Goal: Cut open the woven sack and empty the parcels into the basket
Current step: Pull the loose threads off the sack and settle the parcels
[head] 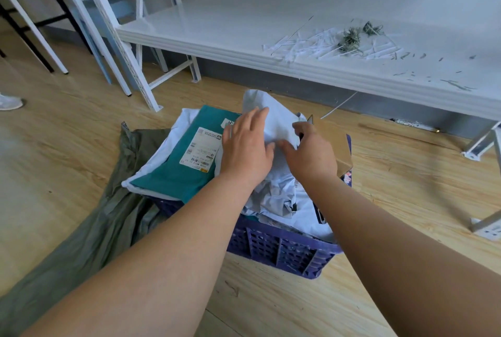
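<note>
Now, hands: left hand [245,146] is lying flat, fingers straight, on the crinkled white poly parcel [271,117]; right hand [311,152] is pinching its edge.
Basket [282,250]: perforated purple plastic.
Sack [89,228]: limp olive weave is lying at 8 o'clock.

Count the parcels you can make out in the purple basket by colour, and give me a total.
Teal plastic mailer with shipping label: 1
Brown cardboard box: 1
White plastic mailers: at least 3: one under the teal one, one beneath both hands, one crumpled near the front
Total: at least 5 in the purple slotted plastic basket; others may be hidden beneath.
</note>
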